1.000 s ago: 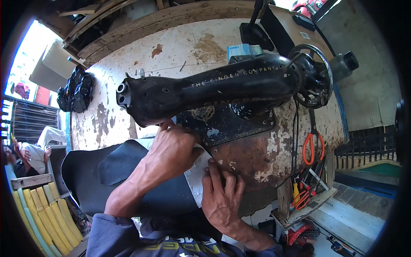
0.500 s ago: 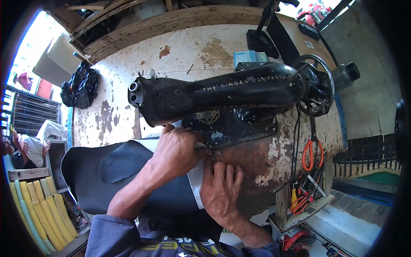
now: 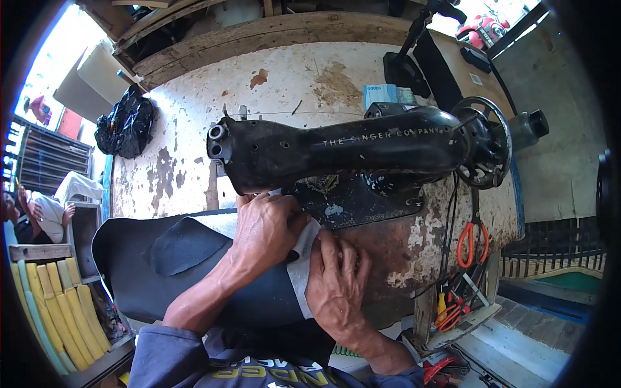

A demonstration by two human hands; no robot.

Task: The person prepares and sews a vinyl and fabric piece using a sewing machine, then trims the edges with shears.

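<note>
A large black sheet [image 3: 259, 291], looking like vinyl or leather with a pale backing, lies across the table's front edge. A smaller dark piece [image 3: 184, 246] rests on top of it. My left hand [image 3: 266, 223] is closed at the sheet's far edge, its fingertips partly hidden under the head of a black sewing machine [image 3: 291, 152]. Beside it, my right hand [image 3: 337, 278] grips the sheet's right edge with bent fingers. Between the two hands the edge curls up and shows its pale underside. The needle is hidden from view.
Orange-handled scissors [image 3: 473, 244] hang at the worn table's right end, above a tray of tools [image 3: 456, 304]. A black plastic bag [image 3: 125, 123] sits at the far left. Banknotes [image 3: 381, 95] lie behind the machine. Another person [image 3: 48, 210] sits at left.
The sheet's edge between my hands has turned up, showing more pale backing. My right hand's fingers have shifted slightly along that edge. The whole view has moved a little.
</note>
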